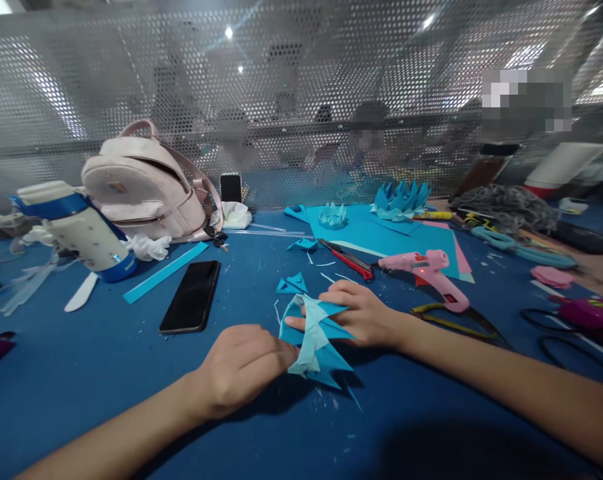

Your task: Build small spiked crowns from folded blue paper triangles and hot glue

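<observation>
A folded blue paper piece [315, 340] with pointed tips lies on the blue table [106, 373] between my hands. My left hand [241, 367] is closed and grips its left edge. My right hand [359, 313] rests on its upper right side, fingers curled and pressed onto the paper. Small folded blue triangles [291, 285] lie just beyond the piece. A pink glue gun [431, 273] lies to the right of my right hand, apart from it.
A black phone [191, 297], a blue paper strip [164, 273], a white and blue bottle [79, 230] and a pink backpack [146, 187] sit at the left. Red cutters [349, 260], blue sheets with paper crowns [401, 200] and cables [571, 333] lie behind and right. A perforated screen [301, 87] closes the back.
</observation>
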Available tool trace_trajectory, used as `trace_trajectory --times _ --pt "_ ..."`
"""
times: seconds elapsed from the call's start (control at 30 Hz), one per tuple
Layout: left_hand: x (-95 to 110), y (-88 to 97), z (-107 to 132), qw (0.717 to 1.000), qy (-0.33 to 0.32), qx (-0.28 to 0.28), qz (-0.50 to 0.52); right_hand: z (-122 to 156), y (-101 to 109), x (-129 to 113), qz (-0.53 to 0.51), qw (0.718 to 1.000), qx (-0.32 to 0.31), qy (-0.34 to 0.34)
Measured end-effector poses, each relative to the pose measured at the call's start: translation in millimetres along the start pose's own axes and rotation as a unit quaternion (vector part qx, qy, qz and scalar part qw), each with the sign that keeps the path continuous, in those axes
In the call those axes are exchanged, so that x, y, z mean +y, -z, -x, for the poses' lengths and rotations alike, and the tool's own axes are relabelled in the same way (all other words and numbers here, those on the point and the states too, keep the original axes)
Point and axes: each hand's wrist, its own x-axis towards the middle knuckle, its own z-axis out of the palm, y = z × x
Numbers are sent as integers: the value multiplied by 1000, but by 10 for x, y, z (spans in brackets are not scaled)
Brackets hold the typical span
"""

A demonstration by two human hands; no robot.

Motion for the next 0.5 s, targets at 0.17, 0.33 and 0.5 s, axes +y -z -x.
trace_trajectory --times 0.17,0.33,0.5 --pt "-23 -13 -44 980 164 84 81 -53 24 67 -21 998 61 7" --pt "-105 -32 -41 918 318 97 214 -61 183 160 -60 992 114 19" --pt "-73 -65 -34 957 226 35 180 -164 542 332 -100 957 181 -203"
